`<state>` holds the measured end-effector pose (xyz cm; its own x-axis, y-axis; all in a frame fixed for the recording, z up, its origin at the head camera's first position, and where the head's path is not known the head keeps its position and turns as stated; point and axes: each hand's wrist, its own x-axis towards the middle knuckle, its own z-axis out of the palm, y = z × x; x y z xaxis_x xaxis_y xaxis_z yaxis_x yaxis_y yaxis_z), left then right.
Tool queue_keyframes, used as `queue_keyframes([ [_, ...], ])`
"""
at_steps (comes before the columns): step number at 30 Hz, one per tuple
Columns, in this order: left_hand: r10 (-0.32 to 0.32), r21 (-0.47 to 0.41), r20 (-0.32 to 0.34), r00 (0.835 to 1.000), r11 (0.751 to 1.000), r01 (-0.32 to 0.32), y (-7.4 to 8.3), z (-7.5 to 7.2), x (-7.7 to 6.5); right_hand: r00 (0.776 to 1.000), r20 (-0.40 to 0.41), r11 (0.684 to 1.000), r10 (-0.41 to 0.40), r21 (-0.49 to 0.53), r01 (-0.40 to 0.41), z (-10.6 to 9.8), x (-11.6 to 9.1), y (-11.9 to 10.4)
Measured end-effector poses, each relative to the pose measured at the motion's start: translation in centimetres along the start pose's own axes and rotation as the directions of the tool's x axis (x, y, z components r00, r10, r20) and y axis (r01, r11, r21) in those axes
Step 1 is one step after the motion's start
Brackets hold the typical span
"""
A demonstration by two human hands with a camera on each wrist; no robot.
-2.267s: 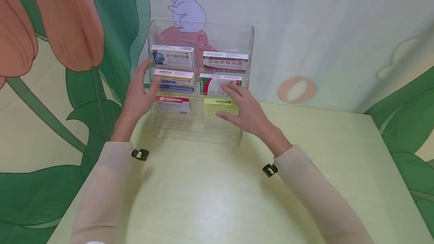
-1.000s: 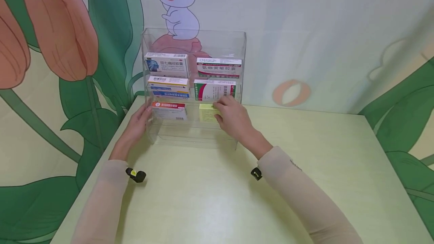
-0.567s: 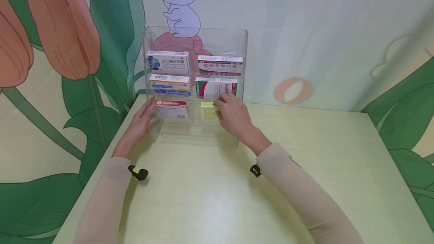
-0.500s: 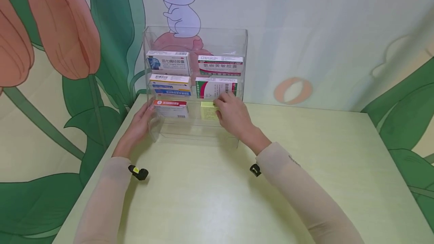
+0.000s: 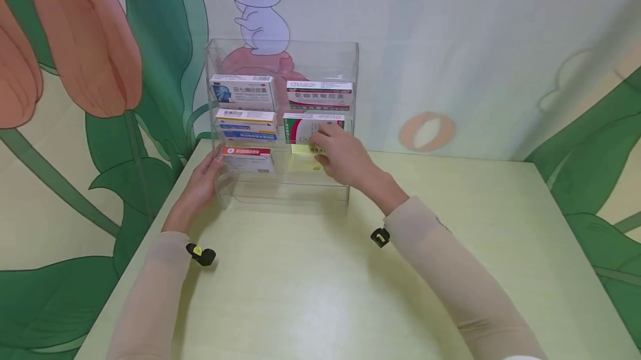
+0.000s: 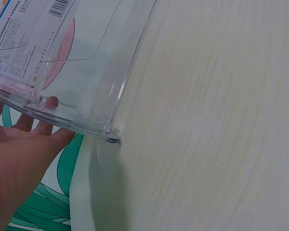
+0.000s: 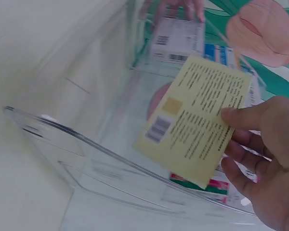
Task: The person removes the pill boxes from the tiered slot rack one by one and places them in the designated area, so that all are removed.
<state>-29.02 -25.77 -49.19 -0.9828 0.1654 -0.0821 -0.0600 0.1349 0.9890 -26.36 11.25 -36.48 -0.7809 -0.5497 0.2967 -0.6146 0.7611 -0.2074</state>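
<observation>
A clear acrylic display rack (image 5: 282,192) stands against the wall, holding medicine boxes in tiers. My left hand (image 5: 200,181) grips its left side panel low down; in the left wrist view the fingers (image 6: 52,102) reach behind the clear edge. On the lower right, my right hand (image 5: 345,158) pinches a pale yellow medicine box (image 7: 195,120) between thumb and fingers. The box is raised within its tier and tilted, its printed back facing the right wrist camera. Part of it is hidden behind the hand in the head view.
A red-and-white box (image 5: 247,161) sits at the lower left of the rack. Above are a blue-and-yellow box (image 5: 246,126), a green-and-red box (image 5: 300,128), a white box (image 5: 243,93) and a red-banded box (image 5: 319,96). The pale table (image 5: 300,282) extends in front.
Both hands came to the rack, the left moving down to its side, the right down to the yellow box. Since half a second ago the right hand has lifted the box slightly.
</observation>
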Motion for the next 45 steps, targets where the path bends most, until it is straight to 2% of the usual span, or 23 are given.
queue_keyframes([
  [5,-0.001,-0.014,-0.004,1.000,1.000,0.001,-0.4,-0.2,0.3,0.996,-0.082,0.984,-0.016,0.174,0.031,-2.9,-1.4,0.3],
  [10,-0.007,-0.015,0.011,1.000,1.000,0.007,-0.1,0.0,0.3,0.984,-0.173,0.943,0.034,0.332,0.025,-5.2,-3.5,2.2],
  [18,-0.011,-0.055,0.026,1.000,0.998,0.013,0.9,0.2,-0.7,0.966,-0.236,0.913,0.105,0.408,0.001,-7.1,-6.1,5.7],
  [20,-0.007,-0.058,0.032,0.999,0.998,0.008,0.9,0.2,-0.7,0.959,-0.240,0.902,0.151,0.430,-0.035,-7.4,-6.7,6.5],
  [23,-0.015,-0.039,0.027,1.000,0.999,0.016,0.4,0.0,-0.3,0.942,-0.222,0.869,0.251,0.481,-0.118,-7.5,-7.5,8.1],
  [26,-0.013,-0.023,0.021,1.000,1.000,0.014,-0.1,-0.2,0.0,0.920,-0.194,0.819,0.340,0.542,-0.189,-6.9,-8.3,9.9],
  [29,0.003,-0.018,0.016,1.000,1.000,-0.003,-0.4,-0.3,0.1,0.908,-0.196,0.782,0.371,0.593,-0.192,-5.8,-8.9,11.8],
  [31,0.011,-0.031,0.016,1.000,0.999,-0.011,-0.5,-0.4,0.1,0.898,-0.183,0.747,0.399,0.634,-0.203,-4.9,-9.2,12.8],
  [33,0.018,-0.055,0.014,1.000,0.998,-0.017,-0.7,-0.6,0.1,0.884,-0.145,0.694,0.444,0.681,-0.236,-3.9,-9.6,13.6],
  [35,0.024,-0.080,0.016,1.000,0.997,-0.022,-0.8,-0.8,0.1,0.858,-0.080,0.633,0.507,0.710,-0.308,-2.7,-10.1,14.3],
  [37,0.022,-0.085,0.020,1.000,0.996,-0.020,-0.9,-0.8,0.1,0.821,-0.009,0.567,0.571,0.728,-0.387,-1.2,-10.9,15.1],
  [41,0.006,-0.024,0.018,1.000,1.000,-0.005,-0.8,-0.8,0.2,0.755,0.076,0.457,0.652,0.754,-0.471,1.8,-12.1,16.8],
  [44,-0.004,0.015,0.004,1.000,1.000,0.004,-0.7,-0.8,0.2,0.713,0.108,0.394,0.693,0.772,-0.500,3.7,-12.3,17.9],
  [45,-0.006,0.022,-0.001,1.000,1.000,0.006,-0.7,-0.8,0.1,0.704,0.117,0.384,0.700,0.770,-0.510,4.4,-12.2,18.2],
])
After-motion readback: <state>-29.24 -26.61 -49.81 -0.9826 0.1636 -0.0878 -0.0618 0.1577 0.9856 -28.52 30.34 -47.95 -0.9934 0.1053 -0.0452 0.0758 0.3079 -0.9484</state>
